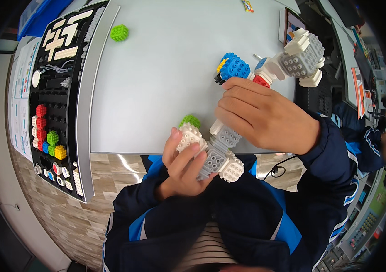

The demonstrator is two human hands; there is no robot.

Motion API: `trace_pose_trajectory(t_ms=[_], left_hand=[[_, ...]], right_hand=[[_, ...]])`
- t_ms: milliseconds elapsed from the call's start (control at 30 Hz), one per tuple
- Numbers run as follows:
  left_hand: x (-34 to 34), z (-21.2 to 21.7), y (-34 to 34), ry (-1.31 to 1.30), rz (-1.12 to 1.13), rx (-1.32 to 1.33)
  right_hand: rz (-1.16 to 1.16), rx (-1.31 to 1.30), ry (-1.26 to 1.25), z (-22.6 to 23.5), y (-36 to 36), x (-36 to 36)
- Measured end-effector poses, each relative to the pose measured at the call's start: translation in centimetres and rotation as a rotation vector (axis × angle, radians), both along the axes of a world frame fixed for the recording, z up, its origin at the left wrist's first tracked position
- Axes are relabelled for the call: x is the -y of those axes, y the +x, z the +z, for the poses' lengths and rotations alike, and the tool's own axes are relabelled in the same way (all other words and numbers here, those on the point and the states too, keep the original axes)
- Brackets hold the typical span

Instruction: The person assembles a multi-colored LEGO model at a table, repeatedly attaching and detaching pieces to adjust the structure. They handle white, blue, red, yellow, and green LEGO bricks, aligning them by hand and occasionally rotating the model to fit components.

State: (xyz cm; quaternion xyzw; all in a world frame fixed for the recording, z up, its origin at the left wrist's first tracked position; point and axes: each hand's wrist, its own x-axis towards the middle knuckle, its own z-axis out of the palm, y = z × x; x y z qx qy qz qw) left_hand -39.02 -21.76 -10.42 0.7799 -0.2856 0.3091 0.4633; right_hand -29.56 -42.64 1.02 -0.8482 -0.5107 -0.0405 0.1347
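A long model of studded building blocks spans both my hands above the table's near edge. At its lower end, the fingers of my left hand (pixel 185 165) wrap a white block (pixel 192 138) and grey blocks (pixel 215 159); another white block (pixel 232 170) sticks out beside them. My right hand (pixel 263 113) is closed round the model's middle, where a red piece (pixel 262 81) shows past the fingers. Beyond it are a blue block (pixel 235 66) and a grey block with white pieces (pixel 301 61). Behind the left fingers peeks a green block (pixel 190 120); whether it is attached, I cannot tell.
A lone green block (pixel 119 33) lies on the grey table (pixel 152 72). Along the left stands a black parts tray (pixel 50 97) with white beams and coloured blocks. A blue bin (pixel 36 18) is behind it. At the far right are a screen device (pixel 293 25) and another person's striped sleeve (pixel 372 143).
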Motion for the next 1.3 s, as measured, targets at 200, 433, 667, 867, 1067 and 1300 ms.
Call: trace_pose_trajectory(t_ms=[200,433,667,867,1067,1300], left_hand=[[0.5,0.6,-0.3,0.007,0.041,-0.03],[0.8,0.9,-0.5,0.051,0.077,-0.039],[1.0,0.9,-0.5,0.07,0.073,-0.027],[0.7,0.9,-0.2,0.109,0.031,0.001],[0.5,0.9,0.0,0.133,0.027,-0.009],[-0.8,1.2,0.5,0.225,0.016,-0.038]], right_hand=[[0.051,-0.068,-0.053,0.4,0.3,0.3],[0.081,-0.093,-0.113,0.7,0.5,0.3],[0.103,-0.081,-0.144,0.8,0.7,0.2],[0.112,-0.09,-0.1,0.5,0.7,0.1],[0.07,-0.128,-0.128,0.9,0.5,0.5],[-0.169,0.184,-0.03,0.5,-1.5,-0.2]])
